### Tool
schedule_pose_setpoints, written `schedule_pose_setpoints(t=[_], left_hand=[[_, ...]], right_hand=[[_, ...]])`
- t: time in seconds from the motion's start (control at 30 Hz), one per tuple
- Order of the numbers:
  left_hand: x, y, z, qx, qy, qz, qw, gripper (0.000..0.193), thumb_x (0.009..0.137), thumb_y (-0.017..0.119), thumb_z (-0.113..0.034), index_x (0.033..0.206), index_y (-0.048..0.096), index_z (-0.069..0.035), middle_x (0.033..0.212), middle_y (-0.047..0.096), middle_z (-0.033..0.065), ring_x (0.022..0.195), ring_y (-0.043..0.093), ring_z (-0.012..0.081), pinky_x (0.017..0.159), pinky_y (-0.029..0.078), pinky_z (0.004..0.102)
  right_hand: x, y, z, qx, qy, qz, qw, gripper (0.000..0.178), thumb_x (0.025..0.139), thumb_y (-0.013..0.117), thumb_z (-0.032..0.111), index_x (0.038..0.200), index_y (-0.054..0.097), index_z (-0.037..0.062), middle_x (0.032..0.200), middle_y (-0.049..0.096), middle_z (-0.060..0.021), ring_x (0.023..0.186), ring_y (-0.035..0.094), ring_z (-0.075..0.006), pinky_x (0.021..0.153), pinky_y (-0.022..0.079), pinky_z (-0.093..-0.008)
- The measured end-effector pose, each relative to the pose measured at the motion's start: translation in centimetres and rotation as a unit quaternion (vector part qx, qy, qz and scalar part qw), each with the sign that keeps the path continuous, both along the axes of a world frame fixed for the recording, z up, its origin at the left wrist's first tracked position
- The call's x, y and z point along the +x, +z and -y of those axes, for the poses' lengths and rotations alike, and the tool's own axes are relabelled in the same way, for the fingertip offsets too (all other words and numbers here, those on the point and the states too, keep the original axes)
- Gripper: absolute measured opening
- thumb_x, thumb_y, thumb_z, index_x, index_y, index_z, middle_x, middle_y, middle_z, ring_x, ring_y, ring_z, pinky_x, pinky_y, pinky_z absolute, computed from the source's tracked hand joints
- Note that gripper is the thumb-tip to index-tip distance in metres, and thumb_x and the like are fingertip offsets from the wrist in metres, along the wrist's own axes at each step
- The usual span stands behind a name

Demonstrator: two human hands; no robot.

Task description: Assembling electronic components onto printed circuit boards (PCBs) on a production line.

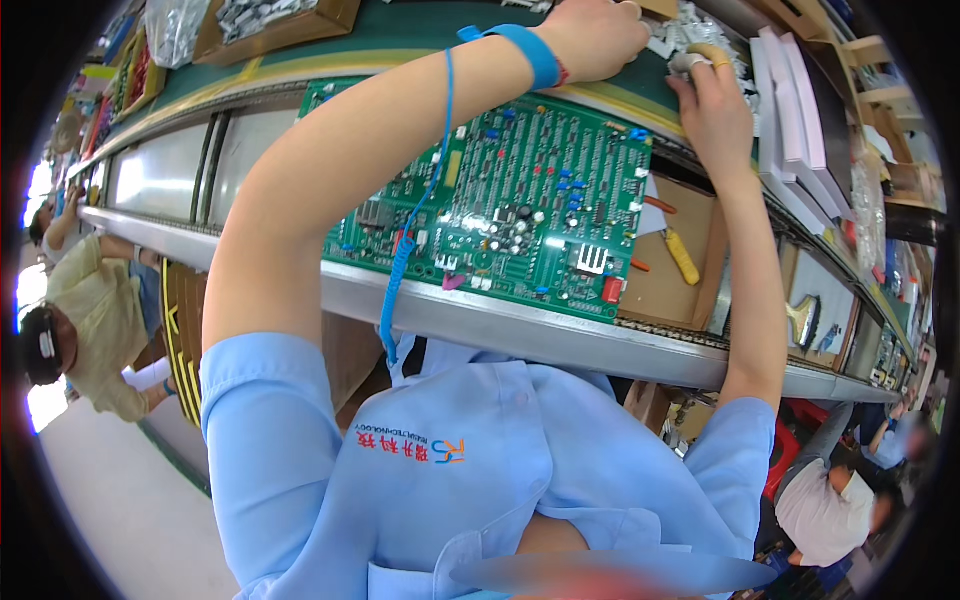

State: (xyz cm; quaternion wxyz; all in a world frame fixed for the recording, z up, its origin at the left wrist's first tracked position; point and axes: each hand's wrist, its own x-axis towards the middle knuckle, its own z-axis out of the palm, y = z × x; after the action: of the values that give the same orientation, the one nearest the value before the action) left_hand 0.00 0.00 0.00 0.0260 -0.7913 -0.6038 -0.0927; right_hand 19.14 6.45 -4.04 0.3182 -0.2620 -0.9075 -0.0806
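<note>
A large green circuit board (500, 210), crowded with small components, lies across the rails in front of me. Beyond its far edge, my left hand (597, 40) has its fingers curled beside a pile of small white plastic parts (700, 25). A blue wrist strap (530, 52) with a coiled cord (397, 285) is on that wrist. My right hand (715, 100) bends its fingers together at the near side of the pile, with pale covers on some fingertips. What either hand has between its fingers is too small to make out.
Right of the board, a cardboard tray (690, 225) holds a yellow-handled tool (682, 257) and orange-handled pliers. White boxes or folders (790, 110) stand right of my right hand. An open carton of parts (270, 30) sits far left. Other people (105, 320) sit along both sides.
</note>
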Motion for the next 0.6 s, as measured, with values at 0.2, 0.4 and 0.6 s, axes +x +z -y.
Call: schedule_pose_setpoints(t=[0.2,0.4,0.6], left_hand=[[-0.6,-0.8,0.0,-0.01,0.026,0.131,0.991,0.02,0.079,0.065,-0.013,0.091,0.062,0.003,0.098,0.06,0.0243,0.091,0.061,0.0379,0.078,0.051,0.0433],[-2.3,-1.8,1.0,-0.02,0.019,0.07,0.997,0.015,0.079,0.06,-0.009,0.089,0.061,0.003,0.087,0.064,0.0256,0.088,0.062,0.0396,0.076,0.05,0.0446],[-3.5,6.9,7.3,0.069,0.014,0.253,0.965,0.014,0.083,0.058,-0.009,0.088,0.059,0.003,0.082,0.064,0.0202,0.078,0.062,0.0339,0.069,0.05,0.0394]], right_hand=[[0.5,-0.4,-1.0,-0.029,-0.028,-0.006,0.999,0.021,0.081,0.067,0.017,0.096,0.058,0.0053,0.102,0.057,-0.0153,0.082,0.061,-0.0362,0.065,0.051,-0.0419],[1.2,0.5,-1.3,-0.083,-0.018,-0.01,0.996,0.015,0.082,0.061,0.01,0.097,0.061,0.0079,0.096,0.059,-0.0145,0.085,0.061,-0.0361,0.069,0.05,-0.0432],[2.1,1.0,-1.7,-0.067,-0.025,-0.012,0.997,0.016,0.083,0.059,0.007,0.098,0.064,0.0085,0.089,0.061,-0.013,0.083,0.06,-0.0349,0.07,0.048,-0.0405]])
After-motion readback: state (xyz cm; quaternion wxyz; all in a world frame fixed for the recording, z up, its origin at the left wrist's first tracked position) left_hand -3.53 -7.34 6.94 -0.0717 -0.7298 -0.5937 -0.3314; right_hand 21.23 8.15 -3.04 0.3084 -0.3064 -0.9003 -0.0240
